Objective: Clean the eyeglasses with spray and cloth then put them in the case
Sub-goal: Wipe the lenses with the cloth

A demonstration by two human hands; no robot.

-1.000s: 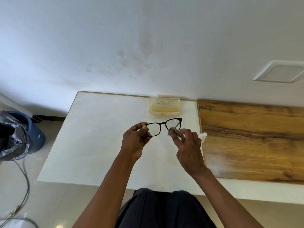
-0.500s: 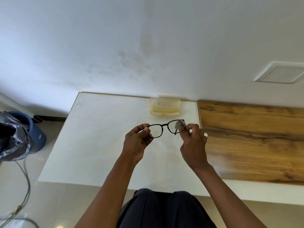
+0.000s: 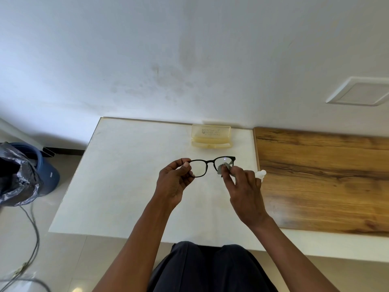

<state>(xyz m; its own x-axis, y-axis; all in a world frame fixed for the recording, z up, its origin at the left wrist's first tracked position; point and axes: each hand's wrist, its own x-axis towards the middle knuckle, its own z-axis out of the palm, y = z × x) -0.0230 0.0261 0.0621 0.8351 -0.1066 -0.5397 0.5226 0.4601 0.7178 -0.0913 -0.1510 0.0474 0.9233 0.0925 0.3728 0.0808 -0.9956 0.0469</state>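
Eyeglasses [image 3: 210, 165] at frame centre are pinched by the left hand [image 3: 174, 184]; cloth [image 3: 224, 168] is clamped in the right hand [image 3: 244, 190] — light circular strokes advised.

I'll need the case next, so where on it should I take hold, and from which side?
Grip the case across its short ends at the lower tray, coming from the near side. It sits open by the wall, lid standing upright at the back, so the far side is blocked and the tray faces you. Both hands are busy: the left hand holds the glasses, the right hand the cloth.
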